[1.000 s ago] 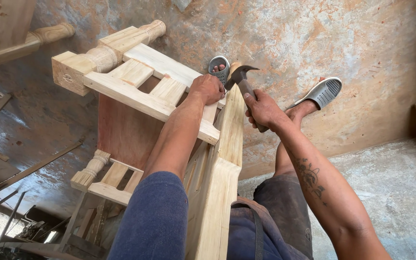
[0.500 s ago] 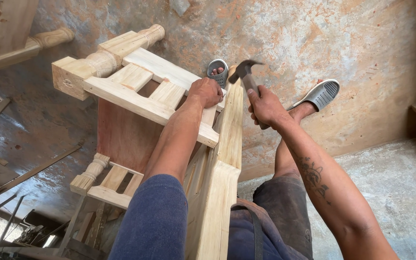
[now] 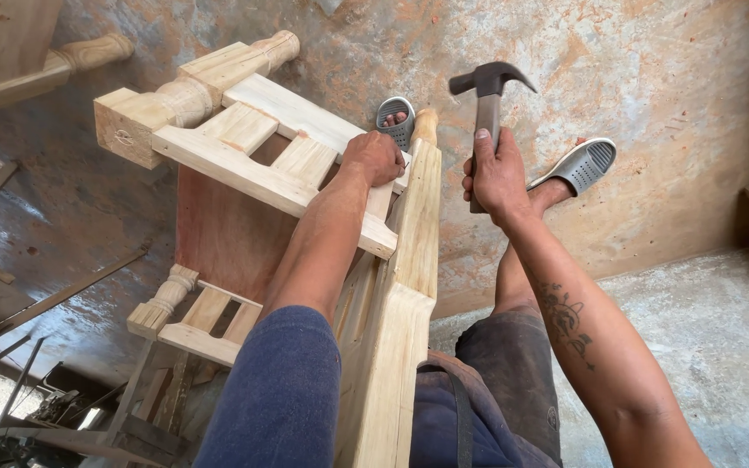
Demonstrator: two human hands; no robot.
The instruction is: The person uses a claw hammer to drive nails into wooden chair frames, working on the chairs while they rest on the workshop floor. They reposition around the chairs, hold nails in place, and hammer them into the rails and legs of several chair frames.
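A pale unfinished wooden frame (image 3: 244, 147) with turned legs and flat slats lies on its side across my lap. My left hand (image 3: 373, 158) presses on the end of a slat where it meets the long curved side post (image 3: 409, 286). My right hand (image 3: 498, 178) grips the handle of a dark claw hammer (image 3: 487, 95), lifted above and to the right of the post, its head pointing left. A reddish plywood panel (image 3: 218, 234) fills the frame's middle.
My feet in grey slotted sandals (image 3: 582, 165) rest on the rough stained concrete floor (image 3: 652, 78); one sandal toe (image 3: 396, 117) shows behind the post. Another turned wooden leg (image 3: 54, 65) lies at the upper left. Metal bars (image 3: 54, 303) lie at the lower left.
My right hand has raised the hammer up and away from the post's top. The left hand has stayed on the slat.
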